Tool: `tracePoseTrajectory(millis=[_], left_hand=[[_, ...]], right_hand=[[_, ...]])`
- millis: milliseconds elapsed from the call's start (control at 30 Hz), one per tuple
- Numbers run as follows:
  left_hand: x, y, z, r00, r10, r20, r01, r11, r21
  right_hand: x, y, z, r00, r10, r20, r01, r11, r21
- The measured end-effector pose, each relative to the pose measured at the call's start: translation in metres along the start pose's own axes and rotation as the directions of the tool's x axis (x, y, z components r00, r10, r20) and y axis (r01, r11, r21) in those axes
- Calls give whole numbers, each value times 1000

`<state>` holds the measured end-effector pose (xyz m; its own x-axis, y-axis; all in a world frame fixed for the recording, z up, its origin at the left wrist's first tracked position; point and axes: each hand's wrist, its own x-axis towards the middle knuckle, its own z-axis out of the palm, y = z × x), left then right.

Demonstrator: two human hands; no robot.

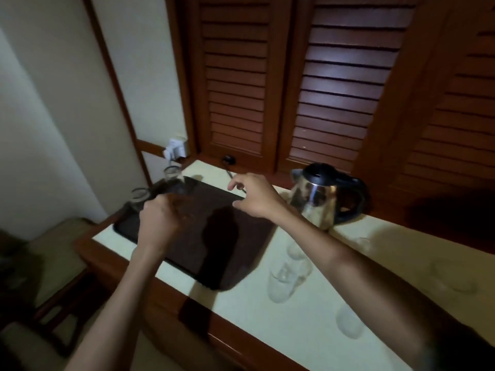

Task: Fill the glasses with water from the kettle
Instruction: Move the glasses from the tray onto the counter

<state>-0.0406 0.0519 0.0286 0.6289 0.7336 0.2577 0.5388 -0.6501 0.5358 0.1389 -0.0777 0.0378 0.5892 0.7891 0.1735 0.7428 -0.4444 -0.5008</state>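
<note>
A steel kettle (pixel 317 200) with a black lid and handle stands on the pale counter (pixel 334 277) at the right, by the shutters. Two clear glasses (pixel 174 176) (pixel 138 197) stand at the far left corner of a dark tray (pixel 214 253). Several more clear glasses (pixel 285 277) rest on the counter right of the tray. My left hand (pixel 158 218) is curled over the tray's left side, right beside the nearer tray glass; blur hides whether it grips anything. My right hand (pixel 253 196) hovers over the tray's far edge, fingers spread, holding nothing, a little left of the kettle.
Brown louvred shutters (pixel 334 89) rise behind the counter. A black cord (pixel 229 163) runs along the back edge, and a white plug adapter (pixel 174 148) sits in the wall at the left. A wooden chair (pixel 53 303) stands below left.
</note>
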Motion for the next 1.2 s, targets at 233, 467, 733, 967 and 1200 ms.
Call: tracePoseTrajectory(millis=[233,467,733,967,1200], left_hand=[[101,-88,-11,983,-178,33,167,960,225],[151,-116,-5,956,-173,236,64,910,409],[164,-112,-13,940,-180,289,32,893,450],[161,-114,-38,884,-359,300,327,933,152],[98,-150,-33,631,-152,761,773,31,-634]], right_hand=[[133,-58,81,992,45,114,-61,988,140],[207,-81,140,984,68,167,-87,990,111],[217,-71,149,982,118,146,-143,975,172],[201,-53,124,979,187,79,-203,866,456],[146,-12,76,767,370,524,-403,-357,842]])
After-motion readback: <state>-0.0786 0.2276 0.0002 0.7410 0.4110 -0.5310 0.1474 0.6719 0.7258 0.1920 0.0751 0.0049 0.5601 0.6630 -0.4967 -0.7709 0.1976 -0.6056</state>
